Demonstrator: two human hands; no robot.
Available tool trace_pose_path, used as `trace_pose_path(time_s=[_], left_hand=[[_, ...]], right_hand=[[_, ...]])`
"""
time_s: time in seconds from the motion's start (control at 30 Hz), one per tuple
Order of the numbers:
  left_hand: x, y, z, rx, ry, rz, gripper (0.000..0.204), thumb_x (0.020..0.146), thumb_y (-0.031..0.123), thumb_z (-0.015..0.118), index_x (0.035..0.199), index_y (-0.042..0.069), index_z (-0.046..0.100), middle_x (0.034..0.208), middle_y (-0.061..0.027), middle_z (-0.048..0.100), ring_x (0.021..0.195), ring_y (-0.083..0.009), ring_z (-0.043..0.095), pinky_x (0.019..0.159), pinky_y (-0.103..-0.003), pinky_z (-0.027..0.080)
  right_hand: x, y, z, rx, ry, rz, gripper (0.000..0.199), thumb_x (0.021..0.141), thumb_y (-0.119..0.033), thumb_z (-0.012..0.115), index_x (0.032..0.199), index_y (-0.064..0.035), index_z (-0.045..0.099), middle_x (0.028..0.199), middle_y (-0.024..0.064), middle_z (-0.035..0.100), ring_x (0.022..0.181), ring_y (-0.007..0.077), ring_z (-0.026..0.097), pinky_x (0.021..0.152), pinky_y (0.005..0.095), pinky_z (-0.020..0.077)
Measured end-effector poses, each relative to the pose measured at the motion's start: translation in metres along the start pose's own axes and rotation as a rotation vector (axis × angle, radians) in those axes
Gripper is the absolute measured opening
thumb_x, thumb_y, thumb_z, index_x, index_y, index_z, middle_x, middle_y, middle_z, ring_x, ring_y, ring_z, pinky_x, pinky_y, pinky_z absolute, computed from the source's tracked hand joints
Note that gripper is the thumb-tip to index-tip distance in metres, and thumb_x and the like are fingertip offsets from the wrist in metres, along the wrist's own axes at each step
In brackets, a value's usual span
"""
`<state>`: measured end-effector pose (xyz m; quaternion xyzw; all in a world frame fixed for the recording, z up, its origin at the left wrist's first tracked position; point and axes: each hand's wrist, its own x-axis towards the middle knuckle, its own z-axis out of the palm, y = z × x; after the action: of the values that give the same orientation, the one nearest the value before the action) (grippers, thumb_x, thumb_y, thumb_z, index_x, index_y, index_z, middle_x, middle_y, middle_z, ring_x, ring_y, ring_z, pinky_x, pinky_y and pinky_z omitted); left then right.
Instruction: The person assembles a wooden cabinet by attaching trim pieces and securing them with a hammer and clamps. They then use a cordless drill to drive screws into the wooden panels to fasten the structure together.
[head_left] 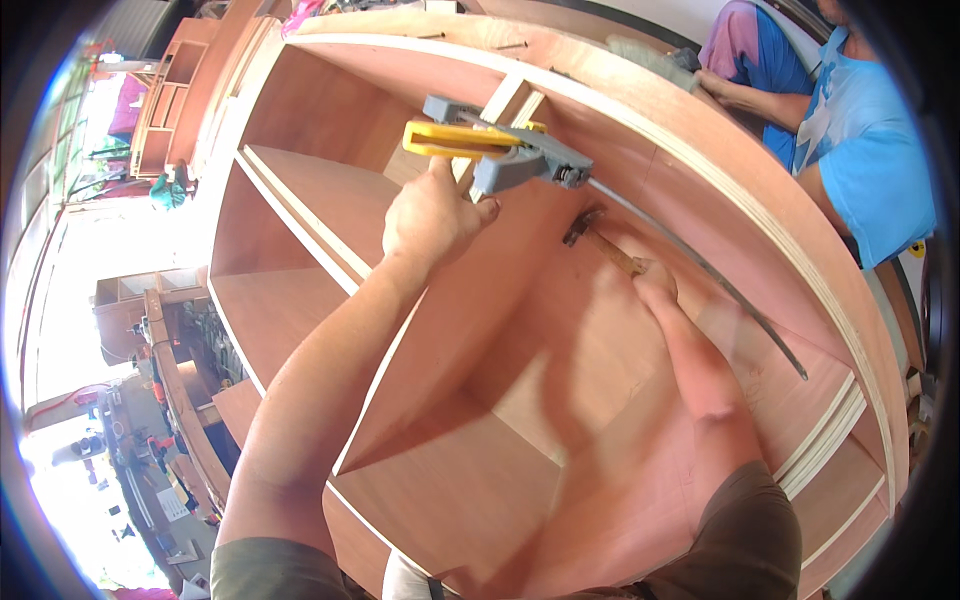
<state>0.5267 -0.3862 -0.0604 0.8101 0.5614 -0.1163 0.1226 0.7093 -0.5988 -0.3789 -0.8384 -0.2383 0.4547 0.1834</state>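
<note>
My right hand (655,283) is closed round the wooden handle of a hammer (612,250). The hammer's dark head is inside the plywood cabinet, close to the corner where the divider panel meets the inner face. My left hand (432,222) grips the edge of the divider panel (470,310), thumb on its near face and other fingers mostly hidden. One finger reaches up to a bar clamp (525,160) with yellow handle and grey jaws. The clamp sits across the panel's top end, and its long metal bar slants down to the right over the opening.
The large plywood cabinet (300,205) has several compartments and a curved outer rim. Nails (510,45) stick out along its far edge. At the upper right a person in a blue shirt (865,120) sits beside it. Tools lie on a bench (140,460) at the left.
</note>
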Motion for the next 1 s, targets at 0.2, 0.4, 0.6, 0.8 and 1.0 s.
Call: trace_pose_path(time_s=[0.2,0.4,0.6,0.8,1.0], left_hand=[[-0.002,-0.004,0.002,-0.024,0.046,0.056,0.048,0.075,0.035,0.074,0.108,0.003,0.061,0.088,-0.0125,0.067,0.086,-0.0295,0.066,0.077,-0.041,0.051],[0.003,-0.004,-0.002,0.002,0.034,0.105,0.065,0.074,0.042,0.076,0.121,0.005,0.051,0.102,-0.016,0.069,0.098,-0.0337,0.065,0.085,-0.045,0.052],[-0.001,0.013,-0.019,-0.012,0.039,0.096,0.06,0.077,0.039,0.073,0.113,-0.004,0.051,0.096,-0.0316,0.066,0.094,-0.0436,0.065,0.084,-0.05,0.052],[0.007,0.011,-0.007,-0.041,0.017,0.1,0.067,0.074,0.042,0.075,0.123,0.004,0.05,0.099,-0.0152,0.07,0.098,-0.0327,0.065,0.084,-0.045,0.052],[0.014,-0.02,0.016,0.045,0.084,0.2,0.063,0.075,0.042,0.074,0.118,0.0,0.053,0.098,-0.0185,0.069,0.098,-0.0348,0.065,0.086,-0.045,0.05]], right_hand=[[0.003,-0.003,-0.001,-0.031,0.083,-0.084,0.036,0.085,-0.019,0.055,0.118,-0.0209,0.069,0.106,0.0192,0.068,0.102,0.0312,0.065,0.086,0.0396,0.0486],[0.043,0.039,0.037,0.059,0.309,-0.49,0.04,0.083,-0.039,0.062,0.111,-0.0119,0.07,0.096,0.0224,0.069,0.094,0.036,0.068,0.078,0.0445,0.0503],[0.047,0.028,0.019,-0.08,0.094,-0.148,0.037,0.085,-0.036,0.062,0.114,-0.0149,0.07,0.099,0.0193,0.071,0.091,0.03,0.07,0.073,0.0395,0.0507],[0.061,0.048,0.024,-0.046,0.13,-0.26,0.037,0.085,-0.033,0.061,0.116,-0.0149,0.07,0.097,0.0177,0.071,0.088,0.0229,0.07,0.072,0.0406,0.0503],[0.017,0.014,0.009,0.011,0.14,-0.194,0.035,0.085,-0.02,0.055,0.117,-0.0198,0.069,0.103,0.0203,0.069,0.098,0.03,0.067,0.083,0.0395,0.0498]])
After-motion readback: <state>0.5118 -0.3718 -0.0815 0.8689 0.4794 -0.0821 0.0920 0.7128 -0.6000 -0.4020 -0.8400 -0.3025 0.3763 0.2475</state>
